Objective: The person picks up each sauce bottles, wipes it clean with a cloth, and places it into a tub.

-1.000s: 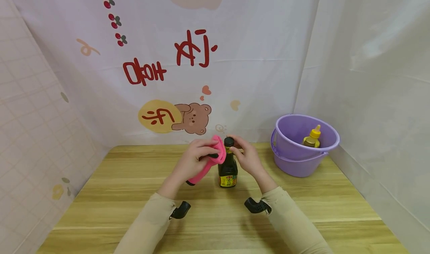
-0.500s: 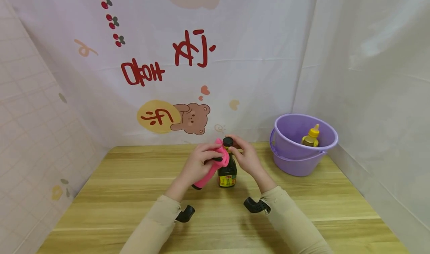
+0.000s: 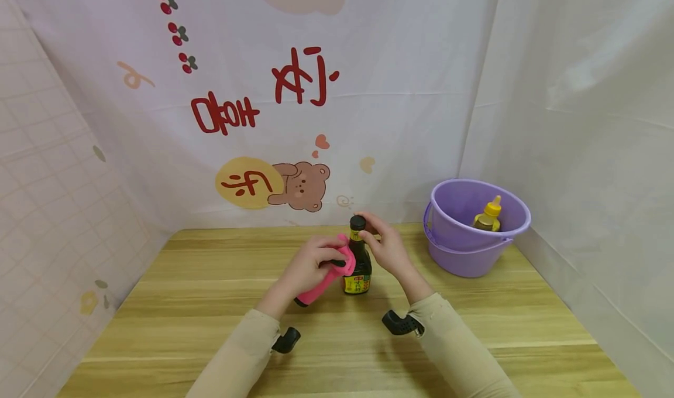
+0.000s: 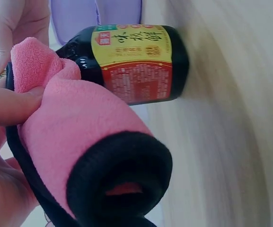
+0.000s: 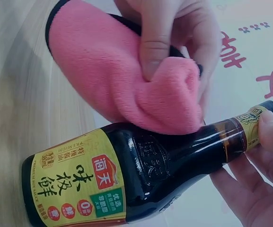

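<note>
A dark soy sauce bottle (image 3: 360, 263) with a yellow label and black cap stands upright on the table. My right hand (image 3: 388, 247) grips its neck just below the cap, thumb on the near side. In my left hand (image 3: 310, 263) is a pink cleaning cloth (image 5: 122, 75) with black edging, pinched between thumb and fingers. The cloth's bunched end lies against the bottle's shoulder in the right wrist view. Its loose, rolled end hangs toward the table, showing a black-rimmed opening in the left wrist view. The bottle's label (image 4: 134, 61) faces the front.
To the right on the wooden table (image 3: 210, 339) stands a purple bucket (image 3: 463, 254), its handle hanging down. A bottle with a yellow nozzle cap (image 3: 491, 210) leans inside it. A white printed cloth backdrop (image 3: 411, 123) rises behind the table.
My left hand first shifts right with the cloth, then moves down along the bottle from its neck to its shoulder. The right hand keeps its grip on the neck, and the bottle stays in place.
</note>
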Action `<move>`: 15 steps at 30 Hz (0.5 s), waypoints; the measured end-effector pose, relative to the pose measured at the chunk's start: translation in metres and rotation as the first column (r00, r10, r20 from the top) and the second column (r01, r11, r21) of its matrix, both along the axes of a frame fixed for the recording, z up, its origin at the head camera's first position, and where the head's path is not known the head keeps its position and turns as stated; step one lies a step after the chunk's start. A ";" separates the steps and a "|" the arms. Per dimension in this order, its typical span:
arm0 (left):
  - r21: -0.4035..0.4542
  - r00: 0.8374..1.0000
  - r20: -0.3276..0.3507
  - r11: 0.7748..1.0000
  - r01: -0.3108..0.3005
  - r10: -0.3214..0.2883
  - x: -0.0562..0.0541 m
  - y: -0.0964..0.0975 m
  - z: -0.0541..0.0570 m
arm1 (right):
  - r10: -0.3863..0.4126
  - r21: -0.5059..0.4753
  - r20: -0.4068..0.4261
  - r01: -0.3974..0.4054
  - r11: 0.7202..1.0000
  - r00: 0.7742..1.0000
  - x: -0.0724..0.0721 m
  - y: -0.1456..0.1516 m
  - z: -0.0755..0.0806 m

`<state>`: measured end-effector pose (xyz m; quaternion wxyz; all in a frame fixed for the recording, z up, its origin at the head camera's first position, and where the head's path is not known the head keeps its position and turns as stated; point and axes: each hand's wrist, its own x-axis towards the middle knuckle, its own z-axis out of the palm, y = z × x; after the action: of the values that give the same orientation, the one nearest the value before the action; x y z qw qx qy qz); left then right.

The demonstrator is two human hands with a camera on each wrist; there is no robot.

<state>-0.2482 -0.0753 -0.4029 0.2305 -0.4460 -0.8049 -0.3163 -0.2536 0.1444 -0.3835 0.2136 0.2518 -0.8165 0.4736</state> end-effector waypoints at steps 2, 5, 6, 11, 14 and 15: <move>-0.008 1.000 0.014 1.000 0.004 -0.004 0.000 -0.001 -0.002 | 0.002 -0.003 0.000 -0.002 1.000 1.000 0.001 0.000 0.000; -0.011 1.000 0.027 1.000 0.009 -0.009 0.000 -0.003 -0.006 | 0.000 -0.004 0.002 0.000 1.000 1.000 0.001 0.000 0.001; -0.013 1.000 0.026 1.000 0.011 -0.011 0.000 -0.004 -0.008 | -0.001 -0.004 0.003 0.001 1.000 1.000 0.001 0.000 0.000; -0.016 0.999 0.035 1.000 0.025 -0.024 0.000 -0.009 -0.016 | -0.012 0.006 0.006 0.012 1.000 1.000 0.000 0.001 -0.002; -0.021 0.998 0.060 1.000 0.022 -0.021 0.001 -0.012 -0.020 | -0.014 0.003 0.008 0.014 1.000 1.000 0.000 0.000 -0.002; -0.023 0.997 0.069 1.000 0.018 -0.016 0.002 -0.013 -0.021 | -0.014 0.003 0.007 0.014 1.000 1.000 0.000 0.000 -0.003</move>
<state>-0.2465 -0.0880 -0.4238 0.1944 -0.4444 -0.8123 -0.3239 -0.2537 0.1447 -0.3861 0.2136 0.2447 -0.8196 0.4720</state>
